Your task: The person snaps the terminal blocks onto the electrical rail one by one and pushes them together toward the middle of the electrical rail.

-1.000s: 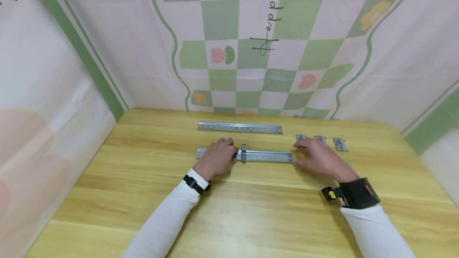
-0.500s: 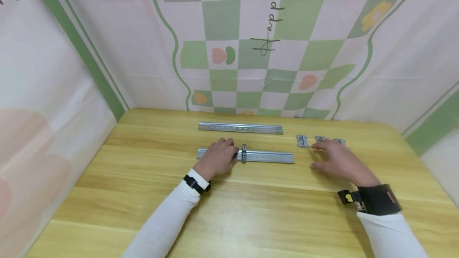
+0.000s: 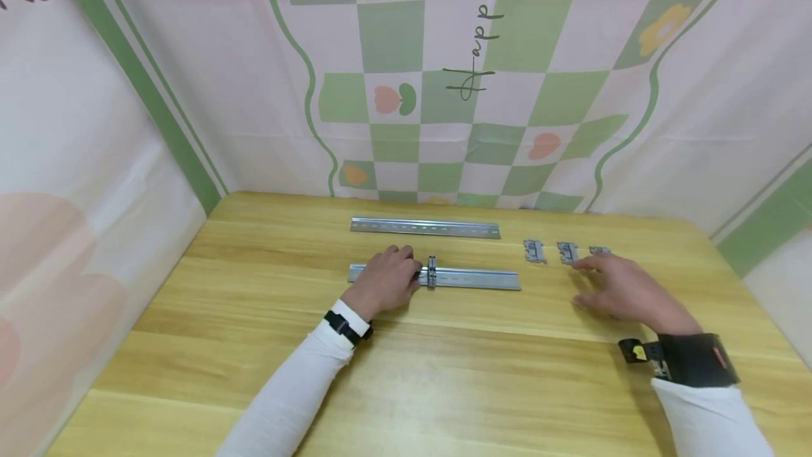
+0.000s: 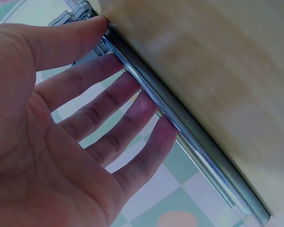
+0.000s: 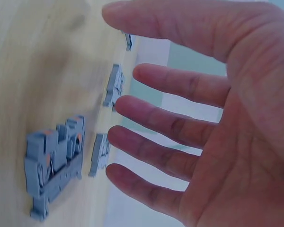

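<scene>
While the left hand [image 3: 383,277] is gripping the lower rail [image 3: 482,278] just below the centre of the head view, its thumb lying at the near side and its fingers reaching over to the far side, the right hand [image 3: 624,291] is hovering at the centre right with its fingers loosely extended and its thumb held apart, holding nothing. A clip-like block [image 3: 432,272] is standing crosswise on the lower rail, just right of the left hand, and grey plastic is showing behind the thumb in the upper left of the left wrist view. The upper rail [image 3: 425,227] is lying roughly parallel, higher in the head view. Toward the upper right of the tabletop [image 3: 444,386], the left grey block [image 3: 534,251], the middle grey block [image 3: 567,252] and the right grey block [image 3: 599,250] are lying in a row, the last partly hidden by the right hand; whether a fingertip is touching any of them is hard to tell. A nearer grey block [image 5: 54,163] is lying at the lower left of the right wrist view. A checked cloth [image 3: 450,90] is hanging behind the table, filling the upper middle of the head view.
</scene>
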A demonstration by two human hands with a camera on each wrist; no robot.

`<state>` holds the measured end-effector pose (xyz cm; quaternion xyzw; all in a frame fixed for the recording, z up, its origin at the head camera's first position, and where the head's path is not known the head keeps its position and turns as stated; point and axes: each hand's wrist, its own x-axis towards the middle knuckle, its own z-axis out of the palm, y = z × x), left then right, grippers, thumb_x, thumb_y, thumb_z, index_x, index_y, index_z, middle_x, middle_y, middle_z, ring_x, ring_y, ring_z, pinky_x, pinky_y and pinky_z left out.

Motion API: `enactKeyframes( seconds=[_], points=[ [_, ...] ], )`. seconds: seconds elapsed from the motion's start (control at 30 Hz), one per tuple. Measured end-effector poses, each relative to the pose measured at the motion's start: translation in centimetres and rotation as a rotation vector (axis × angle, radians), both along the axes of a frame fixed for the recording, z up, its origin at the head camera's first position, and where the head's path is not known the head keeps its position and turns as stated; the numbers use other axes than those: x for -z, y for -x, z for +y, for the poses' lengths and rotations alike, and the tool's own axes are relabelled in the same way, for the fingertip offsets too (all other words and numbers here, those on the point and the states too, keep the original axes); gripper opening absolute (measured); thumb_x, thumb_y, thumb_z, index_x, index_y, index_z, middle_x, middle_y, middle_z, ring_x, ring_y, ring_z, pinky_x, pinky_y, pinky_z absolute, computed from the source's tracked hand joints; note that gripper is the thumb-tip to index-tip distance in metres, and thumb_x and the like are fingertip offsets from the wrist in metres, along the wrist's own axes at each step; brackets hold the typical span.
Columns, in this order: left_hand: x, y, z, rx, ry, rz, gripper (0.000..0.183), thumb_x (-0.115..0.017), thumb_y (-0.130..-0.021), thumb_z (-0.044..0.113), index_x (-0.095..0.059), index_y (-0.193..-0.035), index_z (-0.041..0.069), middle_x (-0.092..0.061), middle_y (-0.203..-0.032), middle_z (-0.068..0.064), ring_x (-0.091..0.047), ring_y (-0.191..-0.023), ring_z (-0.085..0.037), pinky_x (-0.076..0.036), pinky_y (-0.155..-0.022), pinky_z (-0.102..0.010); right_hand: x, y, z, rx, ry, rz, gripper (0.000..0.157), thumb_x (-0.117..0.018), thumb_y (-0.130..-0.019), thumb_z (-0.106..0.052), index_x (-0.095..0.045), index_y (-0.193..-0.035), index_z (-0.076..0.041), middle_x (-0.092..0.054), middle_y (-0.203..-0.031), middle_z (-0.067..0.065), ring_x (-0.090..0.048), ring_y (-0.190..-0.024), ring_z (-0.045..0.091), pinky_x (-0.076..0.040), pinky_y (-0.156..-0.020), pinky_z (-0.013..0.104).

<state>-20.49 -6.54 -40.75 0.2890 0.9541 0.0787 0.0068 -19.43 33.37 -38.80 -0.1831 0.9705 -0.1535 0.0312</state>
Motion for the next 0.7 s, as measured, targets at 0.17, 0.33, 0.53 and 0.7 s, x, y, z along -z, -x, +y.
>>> enactKeyframes(
  seconds=[0.17,0.33,0.53,0.7],
  points=[
    [0.0,0.0,0.1,-0.001,0.003,-0.002,0.023,-0.068,-0.099,0.027,-0.074,-0.115,0.011,-0.061,-0.105,-0.003,-0.055,-0.091,-0.02,-0.053,-0.076,-0.034,0.0,0.0,0.7,0.011,-0.007,-0.028,0.062,-0.089,-0.074,-0.018,-0.064,-0.122,0.012,-0.061,-0.12,0.036,-0.057,-0.109,0.055,-0.049,-0.086,0.065],
    [0.1,0.0,0.1,0.0,-0.001,-0.001,0.023,-0.068,-0.099,0.027,-0.074,-0.115,0.011,-0.061,-0.105,-0.003,-0.055,-0.09,-0.019,-0.053,-0.076,-0.034,0.0,-0.2,1.1,0.02,-0.026,-0.051,0.063,-0.09,-0.072,-0.016,-0.063,-0.121,0.012,-0.06,-0.117,0.038,-0.06,-0.103,0.051,-0.052,-0.081,0.061],
    [0.1,0.0,0.0,0.001,0.0,0.003,0.024,-0.068,-0.099,0.027,-0.074,-0.115,0.011,-0.061,-0.106,-0.003,-0.055,-0.09,-0.019,-0.053,-0.076,-0.033,-0.1,-0.4,1.7,0.008,-0.051,-0.07,0.067,-0.091,-0.068,-0.016,-0.063,-0.123,0.01,-0.058,-0.119,0.039,-0.057,-0.107,0.056,-0.048,-0.086,0.066],
    [0.1,0.0,0.0,0.0,0.003,-0.001,0.024,-0.067,-0.099,0.027,-0.074,-0.115,0.011,-0.061,-0.106,-0.003,-0.055,-0.09,-0.019,-0.053,-0.076,-0.033,0.0,-0.6,2.1,0.016,-0.06,-0.111,0.069,-0.092,-0.065,-0.016,-0.064,-0.123,0.008,-0.057,-0.122,0.04,-0.055,-0.11,0.058,-0.047,-0.087,0.068]
  ],
)
